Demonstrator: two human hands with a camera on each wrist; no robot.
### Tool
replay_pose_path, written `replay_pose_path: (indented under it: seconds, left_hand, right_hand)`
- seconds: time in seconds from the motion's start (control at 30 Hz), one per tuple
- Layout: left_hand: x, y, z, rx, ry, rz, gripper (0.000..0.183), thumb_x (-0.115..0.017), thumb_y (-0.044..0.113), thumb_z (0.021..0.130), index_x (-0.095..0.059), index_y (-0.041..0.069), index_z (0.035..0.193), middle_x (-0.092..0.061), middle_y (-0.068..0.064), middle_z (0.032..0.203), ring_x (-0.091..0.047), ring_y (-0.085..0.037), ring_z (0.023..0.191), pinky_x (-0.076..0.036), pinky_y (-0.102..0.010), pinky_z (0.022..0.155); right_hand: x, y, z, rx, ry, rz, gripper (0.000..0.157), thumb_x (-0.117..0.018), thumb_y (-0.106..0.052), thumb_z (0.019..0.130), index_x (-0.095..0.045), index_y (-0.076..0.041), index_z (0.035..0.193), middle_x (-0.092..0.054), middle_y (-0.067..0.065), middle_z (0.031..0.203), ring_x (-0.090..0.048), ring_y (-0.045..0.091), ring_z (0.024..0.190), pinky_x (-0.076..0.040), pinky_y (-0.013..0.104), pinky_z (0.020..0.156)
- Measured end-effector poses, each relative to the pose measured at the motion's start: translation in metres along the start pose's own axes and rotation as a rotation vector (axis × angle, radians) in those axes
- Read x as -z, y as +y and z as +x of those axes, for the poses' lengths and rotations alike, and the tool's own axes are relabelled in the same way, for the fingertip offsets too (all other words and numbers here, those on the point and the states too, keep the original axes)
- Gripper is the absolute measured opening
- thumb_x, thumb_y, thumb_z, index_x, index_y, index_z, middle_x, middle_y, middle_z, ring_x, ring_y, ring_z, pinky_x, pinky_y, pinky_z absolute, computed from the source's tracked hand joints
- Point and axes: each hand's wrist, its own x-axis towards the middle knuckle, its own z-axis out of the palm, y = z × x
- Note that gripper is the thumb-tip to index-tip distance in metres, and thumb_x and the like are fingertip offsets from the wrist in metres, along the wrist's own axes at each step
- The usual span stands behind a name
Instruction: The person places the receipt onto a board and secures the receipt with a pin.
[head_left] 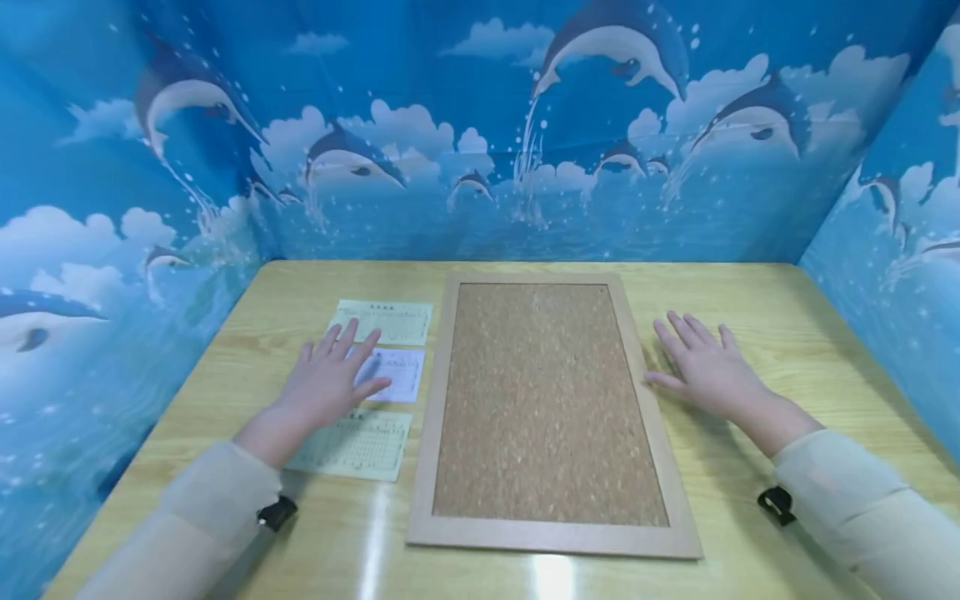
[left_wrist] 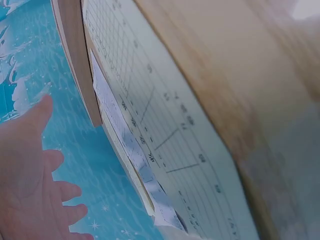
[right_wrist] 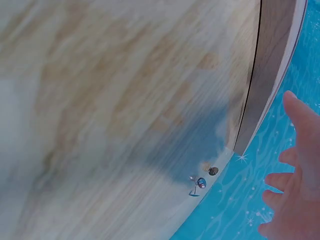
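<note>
A cork board (head_left: 555, 400) in a pale wooden frame lies flat on the table. To its left, three printed slips form a column: a green slip (head_left: 405, 321) at the back, a lilac slip (head_left: 401, 375) in the middle and another green slip (head_left: 363, 450) in front. My left hand (head_left: 322, 383) hovers over these slips, fingers spread and holding nothing. Just right of the board, my right hand (head_left: 705, 371) is held above the table, also spread and bare. A few thumbtacks (right_wrist: 201, 182) lie on the tabletop in the right wrist view; in the head view they are hidden.
The light wood table (head_left: 787, 333) carries everything. A blue cloth backdrop (head_left: 480, 225) with printed dolphins rises behind it and along both sides. A black strap end (head_left: 277, 512) hangs under the left sleeve, and another black strap (head_left: 776, 504) under the right.
</note>
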Motion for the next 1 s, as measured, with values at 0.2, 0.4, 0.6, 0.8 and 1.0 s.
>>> replay_pose_path:
  seconds: [0.2, 0.4, 0.6, 0.8, 1.0]
  left_hand:
    - [-0.005, -0.004, -0.007, 0.005, -0.01, 0.005, 0.075, -0.043, 0.055, 0.093, -0.019, 0.012, 0.15, -0.005, -0.024, 0.153, -0.003, -0.044, 0.137, -0.004, -0.065, 0.103]
    - [-0.006, -0.006, -0.011, 0.01, -0.009, 0.012, 0.076, -0.042, 0.056, 0.093, -0.018, 0.012, 0.15, -0.004, -0.023, 0.153, -0.003, -0.045, 0.137, -0.005, -0.066, 0.103]
    - [-0.005, -0.006, -0.01, -0.007, 0.009, 0.03, 0.074, -0.042, 0.055, 0.094, -0.018, 0.013, 0.15, -0.004, -0.022, 0.153, -0.008, -0.044, 0.137, -0.01, -0.065, 0.103]
    - [-0.003, -0.005, -0.01, -0.032, 0.03, 0.034, 0.072, -0.044, 0.051, 0.094, -0.02, 0.011, 0.149, -0.007, -0.023, 0.152, -0.013, -0.045, 0.136, -0.016, -0.064, 0.102]
    - [-0.003, -0.007, -0.009, -0.041, 0.057, 0.043, 0.072, -0.04, 0.054, 0.095, -0.023, 0.01, 0.149, -0.01, -0.024, 0.152, -0.018, -0.045, 0.135, -0.02, -0.063, 0.101]
  right_hand:
    - [-0.005, -0.006, -0.002, 0.009, -0.001, 0.006, 0.082, -0.052, -0.053, 0.09, -0.025, 0.003, 0.144, -0.019, 0.029, 0.147, -0.017, 0.047, 0.133, -0.006, 0.069, 0.099]
    - [-0.007, -0.008, -0.001, 0.025, 0.007, 0.024, 0.083, -0.051, -0.055, 0.09, -0.025, 0.003, 0.144, -0.018, 0.029, 0.148, -0.016, 0.047, 0.134, -0.005, 0.069, 0.099]
    - [-0.008, -0.009, 0.0, 0.027, 0.015, 0.014, 0.082, -0.051, -0.054, 0.09, -0.026, 0.003, 0.144, -0.019, 0.028, 0.148, -0.017, 0.046, 0.134, -0.007, 0.069, 0.1]
    - [-0.006, -0.013, 0.001, 0.036, 0.05, 0.026, 0.08, -0.054, -0.052, 0.089, -0.029, 0.002, 0.144, -0.021, 0.026, 0.148, -0.018, 0.044, 0.135, -0.009, 0.067, 0.102]
    - [-0.005, -0.022, 0.005, 0.062, 0.035, 0.052, 0.08, -0.053, -0.051, 0.09, -0.028, 0.003, 0.144, -0.021, 0.027, 0.148, -0.018, 0.045, 0.134, -0.011, 0.066, 0.101]
